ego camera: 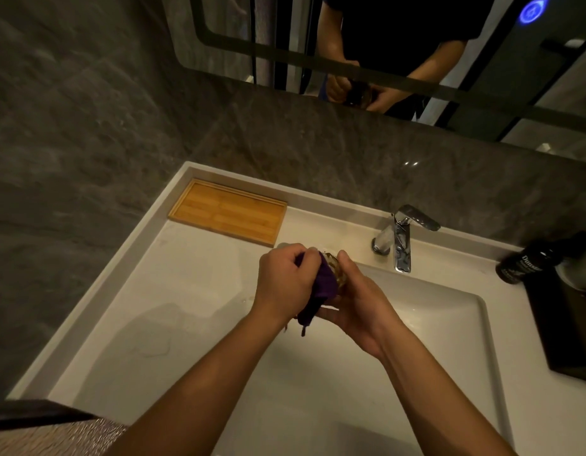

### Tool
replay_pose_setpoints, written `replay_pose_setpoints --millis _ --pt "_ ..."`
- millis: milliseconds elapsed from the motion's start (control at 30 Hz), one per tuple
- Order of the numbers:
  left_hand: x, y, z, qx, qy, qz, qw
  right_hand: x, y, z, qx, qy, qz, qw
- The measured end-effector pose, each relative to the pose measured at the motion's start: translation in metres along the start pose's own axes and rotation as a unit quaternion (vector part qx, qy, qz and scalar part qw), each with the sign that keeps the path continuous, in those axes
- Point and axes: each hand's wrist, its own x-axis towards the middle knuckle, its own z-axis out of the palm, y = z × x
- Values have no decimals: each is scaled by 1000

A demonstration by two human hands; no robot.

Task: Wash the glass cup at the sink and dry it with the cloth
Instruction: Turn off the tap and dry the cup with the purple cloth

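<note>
Left hand (285, 281) clenches the purple cloth (321, 291) against the glass cup (338, 273); right hand (360, 307) grips the cup above the basin (449, 324).

Both forearms enter bare from the near edge and converge toward the centre. Left hand (285, 281): back of the hand up, fingers curled down and closed around a cloth (321, 291), knuckles toward the far side. Right hand (360, 304): rotated so the thumb side faces up, thumb extended toward the far side along the cup (337, 274), fingers wrapped beneath it. The two hands are just beside each other, the left slightly farther left and higher, wrists straight.
</note>
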Motion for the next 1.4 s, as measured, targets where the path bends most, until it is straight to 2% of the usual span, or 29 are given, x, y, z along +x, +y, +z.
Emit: replay_pose_setpoints --millis 33,100,167,233,300,367,433,500,600,700,833,933,1033,1133,1233,1267,1333,1400 --pt "3 2 1 19 -5 -9 1000 0 0 2 -7 -1 -8 1000" --pt "3 4 2 28 9 1 1000 -1 3 4 52 -11 9 999" --pt "-7 2 5 -15 56 33 998 -2 5 6 144 -23 71 987" --pt "-18 -3 8 -77 95 47 991 -2 3 4 182 -35 116 976" --pt "-20 -7 7 -81 89 23 992 -1 2 1 122 -29 103 987" --pt "-14 -10 6 -20 47 -4 999 1 2 -3 17 -2 56 998" --pt "-6 -8 4 26 5 -10 1000 2 2 -3 -31 10 36 999" --pt "-3 -6 3 21 0 2 1000 0 3 -2 31 1 67 997" --pt "-14 -11 6 -77 44 29 996 -4 3 1 154 -19 140 978" --pt "-20 -20 8 -99 58 2 993 -3 3 -3 126 -17 138 982" --pt "0 -10 0 14 -47 -32 998 1 5 -4 -5 13 68 998" --pt "4 -7 3 19 -42 -26 999 0 5 0 65 8 102 993" --pt "-9 -13 8 -72 20 -32 997 0 4 0 134 13 144 980" --pt "-13 -19 10 -105 24 -104 989 5 8 -3 28 39 119 992" --pt "-1 -13 6 -159 -15 -274 948 8 14 -5 -171 95 17 981" --pt "3 -9 4 -190 -34 -322 927 9 15 -6 -193 92 -16 977" --pt "8 -6 1 -243 -61 -369 895 10 20 -5 -216 84 -60 971" --pt "9 -3 0 -254 -91 -369 889 13 25 -6 -211 81 -101 969"
